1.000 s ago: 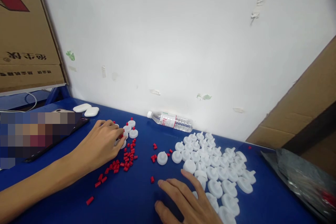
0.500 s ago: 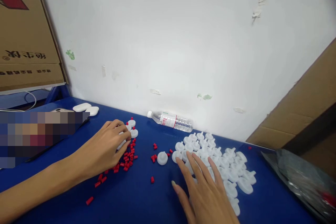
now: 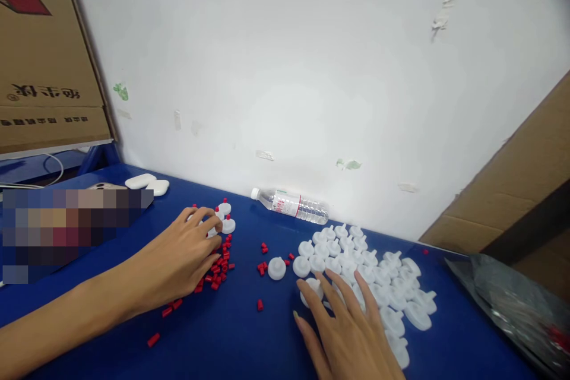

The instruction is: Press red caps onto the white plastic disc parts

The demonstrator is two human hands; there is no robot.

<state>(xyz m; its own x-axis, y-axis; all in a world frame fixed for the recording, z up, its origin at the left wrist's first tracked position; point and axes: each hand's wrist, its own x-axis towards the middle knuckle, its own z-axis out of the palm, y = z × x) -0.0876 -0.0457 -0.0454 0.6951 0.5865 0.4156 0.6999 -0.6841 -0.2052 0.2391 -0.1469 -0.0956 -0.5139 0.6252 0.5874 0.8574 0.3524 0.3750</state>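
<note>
Right now the right hand (image 3: 351, 338) lies open & flat, palm down, fingers spread over the near-left edge of the white discs (image 3: 383, 285), w/ fingertips on one disc (image 3: 310, 292). Discs sit flat on the blue tabletop (image 3: 231, 332), packed touching each other, short stubs pointing up. One single disc (image 3: 276, 268) sits apart, just left of the pile, stub up too. Left hand (image 3: 178, 261) is curled, knuckles up, fingertips bent in over the capped discs (image 3: 227, 218); can't tell if it actually grips one. Those have red tips pointing up. Red caps (image 3: 218, 266) lie scattered beside & under that hand, long axes every which way, a few strays toward the near edge. Water bottle (image 3: 291, 205) lies on its side by the wall (image 3: 289, 71), long axis approx. left-right, cap end to the left.
</note>
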